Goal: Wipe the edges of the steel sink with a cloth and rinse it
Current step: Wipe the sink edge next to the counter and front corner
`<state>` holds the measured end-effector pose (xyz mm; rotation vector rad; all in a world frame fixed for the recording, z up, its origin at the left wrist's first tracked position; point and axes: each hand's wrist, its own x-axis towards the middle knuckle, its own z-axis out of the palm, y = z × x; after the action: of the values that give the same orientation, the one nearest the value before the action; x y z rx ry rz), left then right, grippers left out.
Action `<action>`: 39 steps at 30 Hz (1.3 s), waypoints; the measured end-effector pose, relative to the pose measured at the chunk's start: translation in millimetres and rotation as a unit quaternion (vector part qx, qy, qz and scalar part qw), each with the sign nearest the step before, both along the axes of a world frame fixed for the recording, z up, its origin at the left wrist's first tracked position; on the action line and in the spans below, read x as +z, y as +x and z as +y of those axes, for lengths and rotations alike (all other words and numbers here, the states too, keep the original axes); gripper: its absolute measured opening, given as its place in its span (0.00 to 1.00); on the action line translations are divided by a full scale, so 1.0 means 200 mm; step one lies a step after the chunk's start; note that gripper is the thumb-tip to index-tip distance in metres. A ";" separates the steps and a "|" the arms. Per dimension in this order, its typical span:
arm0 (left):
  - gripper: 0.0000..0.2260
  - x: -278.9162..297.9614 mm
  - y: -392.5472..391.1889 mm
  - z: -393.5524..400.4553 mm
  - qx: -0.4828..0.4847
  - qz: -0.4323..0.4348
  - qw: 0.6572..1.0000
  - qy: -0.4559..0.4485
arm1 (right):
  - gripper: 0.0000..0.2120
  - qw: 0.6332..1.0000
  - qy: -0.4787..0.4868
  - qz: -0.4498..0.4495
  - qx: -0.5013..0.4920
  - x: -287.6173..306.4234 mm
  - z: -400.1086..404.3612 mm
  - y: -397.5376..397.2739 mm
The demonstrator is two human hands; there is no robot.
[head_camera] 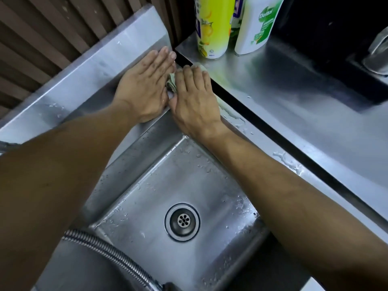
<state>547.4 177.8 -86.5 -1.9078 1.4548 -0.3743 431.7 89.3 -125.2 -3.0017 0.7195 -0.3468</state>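
Pressing cloth (172,83) w/ flat right hand (194,99); left hand (144,85) flat; bottles (214,28) nearby.

Both hands lie flat at the far corner of the steel sink (147,206). The right hand (194,101) presses a cloth (171,83); the left hand (144,85) rests beside it.

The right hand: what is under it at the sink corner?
Under the right hand lies a pale green cloth, pressed flat on the sink's rim. Only its edges show; the hand covers the rest.
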 end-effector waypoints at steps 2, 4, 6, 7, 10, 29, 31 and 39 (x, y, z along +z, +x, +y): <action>0.34 0.01 0.00 0.00 -0.007 -0.009 1.000 0.007 | 0.32 1.000 0.000 0.023 -0.004 0.02 0.01 0.01; 0.34 0.01 0.00 0.00 -0.025 -0.035 0.999 0.016 | 0.32 0.999 0.001 0.035 -0.011 0.04 0.01 0.00; 0.32 -0.01 0.00 0.01 -0.038 -0.042 0.998 0.005 | 0.33 0.999 0.021 0.011 -0.026 0.03 0.02 -0.09; 0.32 -0.02 0.01 0.02 -0.042 -0.039 0.998 -0.007 | 0.32 0.999 0.025 -0.009 -0.032 0.02 0.03 -0.16; 0.31 -0.02 0.02 0.03 -0.049 -0.001 0.997 -0.064 | 0.29 0.998 0.022 -0.022 -0.060 0.02 0.07 -0.34; 0.29 -0.06 -0.09 0.01 0.017 0.339 0.930 -0.143 | 0.32 0.992 0.040 0.066 -0.097 0.09 0.12 -0.44; 0.29 -0.06 -0.11 0.02 0.035 0.342 0.927 -0.152 | 0.31 0.996 0.036 0.070 -0.050 0.08 0.08 -0.37; 0.28 -0.07 -0.14 0.04 0.067 0.367 0.912 -0.172 | 0.29 0.985 0.072 0.060 -0.144 0.09 0.16 -1.16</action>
<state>520.0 185.8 -101.1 -2.5901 1.7819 0.2067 198.8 120.3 -106.5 -2.8020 1.1414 -0.1143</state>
